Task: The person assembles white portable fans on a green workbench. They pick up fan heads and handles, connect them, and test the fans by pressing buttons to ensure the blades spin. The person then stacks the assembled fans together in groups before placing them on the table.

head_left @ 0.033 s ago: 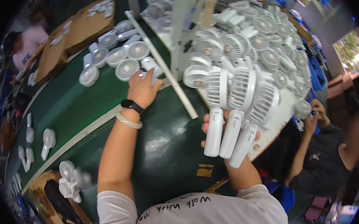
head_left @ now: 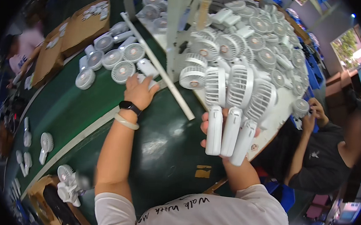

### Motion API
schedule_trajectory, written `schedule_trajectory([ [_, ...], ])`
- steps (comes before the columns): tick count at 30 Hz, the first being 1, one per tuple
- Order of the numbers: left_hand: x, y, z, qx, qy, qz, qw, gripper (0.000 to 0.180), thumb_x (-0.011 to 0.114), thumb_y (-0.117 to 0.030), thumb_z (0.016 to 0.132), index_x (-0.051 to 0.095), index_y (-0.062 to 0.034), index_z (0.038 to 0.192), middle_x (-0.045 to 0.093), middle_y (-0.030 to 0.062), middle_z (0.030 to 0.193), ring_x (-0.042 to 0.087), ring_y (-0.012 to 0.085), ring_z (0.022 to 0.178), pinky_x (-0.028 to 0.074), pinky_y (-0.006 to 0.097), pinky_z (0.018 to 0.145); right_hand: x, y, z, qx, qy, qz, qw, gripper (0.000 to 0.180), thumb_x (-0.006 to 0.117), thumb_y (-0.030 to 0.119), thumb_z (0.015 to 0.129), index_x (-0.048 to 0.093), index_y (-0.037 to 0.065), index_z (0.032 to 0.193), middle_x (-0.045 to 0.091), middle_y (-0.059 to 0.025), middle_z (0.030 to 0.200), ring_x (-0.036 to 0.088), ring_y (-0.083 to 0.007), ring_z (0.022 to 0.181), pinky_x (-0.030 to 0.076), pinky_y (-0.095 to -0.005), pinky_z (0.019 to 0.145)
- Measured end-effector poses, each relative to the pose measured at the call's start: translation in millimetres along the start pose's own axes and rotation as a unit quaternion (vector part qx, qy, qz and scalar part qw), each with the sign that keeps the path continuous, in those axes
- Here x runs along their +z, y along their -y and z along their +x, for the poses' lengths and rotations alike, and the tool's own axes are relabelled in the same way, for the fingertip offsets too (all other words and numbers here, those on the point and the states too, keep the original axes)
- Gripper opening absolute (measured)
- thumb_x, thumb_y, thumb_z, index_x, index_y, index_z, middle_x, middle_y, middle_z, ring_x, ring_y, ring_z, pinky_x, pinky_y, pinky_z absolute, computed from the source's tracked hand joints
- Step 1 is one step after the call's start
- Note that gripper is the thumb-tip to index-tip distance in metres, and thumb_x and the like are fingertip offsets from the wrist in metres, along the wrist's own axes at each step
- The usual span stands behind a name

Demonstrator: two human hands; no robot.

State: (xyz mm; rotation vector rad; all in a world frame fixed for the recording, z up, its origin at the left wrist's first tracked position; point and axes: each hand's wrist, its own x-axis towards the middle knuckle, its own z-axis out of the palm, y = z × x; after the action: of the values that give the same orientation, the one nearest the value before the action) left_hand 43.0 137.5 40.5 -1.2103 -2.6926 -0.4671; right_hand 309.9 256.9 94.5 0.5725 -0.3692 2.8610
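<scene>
Three white handheld fans (head_left: pixel 231 132) stand side by side in my right hand (head_left: pixel 204 129), their caged heads away from me and handles toward me. Its fingertips show at both edges of the handles; the palm is behind them. My left hand (head_left: pixel 140 94), with a dark watch and a pale bangle on the wrist, reaches over the green belt. Its fingers are spread at a white fan part (head_left: pixel 148 82), which they partly cover. Just beyond lies a group of white fans (head_left: pixel 123 71); whether the fingers press on any is unclear.
A big heap of white fans (head_left: pixel 264 47) covers the white table on the right. A pale bar (head_left: pixel 162 73) and a post (head_left: pixel 172 32) stand between belt and heap. Cardboard boxes (head_left: pixel 86 20) sit at far left. A co-worker (head_left: pixel 324 152) at right handles a fan.
The whole view has shifted slightly. My left fingers look a little lower and closer over the white part; my right hand keeps the same three fans.
</scene>
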Motion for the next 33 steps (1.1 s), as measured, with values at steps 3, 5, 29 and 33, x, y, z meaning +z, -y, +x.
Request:
schedule_trajectory([
  [3, -14, -24, -4, -0.037, 0.032, 0.018, 0.999, 0.035, 0.062, -0.034, 0.079, 0.059, -0.0124, 0.106, 0.046, 0.0253, 0.119, 0.038, 0.0446, 0.116, 0.038, 0.046, 0.093, -3, 11, 2, -0.029, -0.004, 0.065, 0.997, 0.086, 0.070, 0.060, 0.066, 0.041, 0.009, 0.129, 0.029, -0.0228, 0.137, 0.035, -0.0381, 0.125, 0.037, -0.0580, 0.097],
  [5, -21, -24, -6, -0.064, 0.072, 0.051, 0.994, 0.032, 0.067, -0.027, 0.076, 0.058, -0.0074, 0.100, 0.047, 0.0251, 0.115, 0.041, 0.0431, 0.113, 0.039, 0.045, 0.091, -6, 12, 4, -0.039, -0.001, 0.090, 0.995, 0.084, 0.070, 0.059, 0.066, 0.042, 0.009, 0.128, 0.028, -0.0227, 0.137, 0.034, -0.0384, 0.125, 0.036, -0.0583, 0.098],
  [29, -82, 17, -176, -0.207, 0.131, -0.959, 0.146, 0.053, 0.035, -0.048, 0.094, 0.034, -0.0015, 0.119, 0.041, 0.0117, 0.098, 0.042, 0.0147, 0.061, 0.034, 0.021, 0.039, -15, 187, 63, -0.153, -0.568, -0.328, 0.739, 0.048, 0.062, 0.046, 0.078, 0.049, 0.015, 0.112, 0.053, -0.0095, 0.108, 0.049, -0.0313, 0.104, 0.034, -0.0576, 0.090],
  [33, -80, 22, -199, -0.182, 0.156, -0.947, 0.215, 0.069, 0.023, -0.068, 0.086, 0.043, -0.0115, 0.120, 0.048, 0.0097, 0.084, 0.042, 0.0137, 0.047, 0.034, 0.022, 0.041, -48, 226, 53, -0.054, -0.554, -0.396, 0.730, 0.056, 0.060, 0.050, 0.079, 0.048, 0.014, 0.119, 0.053, -0.0102, 0.116, 0.050, -0.0313, 0.106, 0.040, -0.0507, 0.089],
])
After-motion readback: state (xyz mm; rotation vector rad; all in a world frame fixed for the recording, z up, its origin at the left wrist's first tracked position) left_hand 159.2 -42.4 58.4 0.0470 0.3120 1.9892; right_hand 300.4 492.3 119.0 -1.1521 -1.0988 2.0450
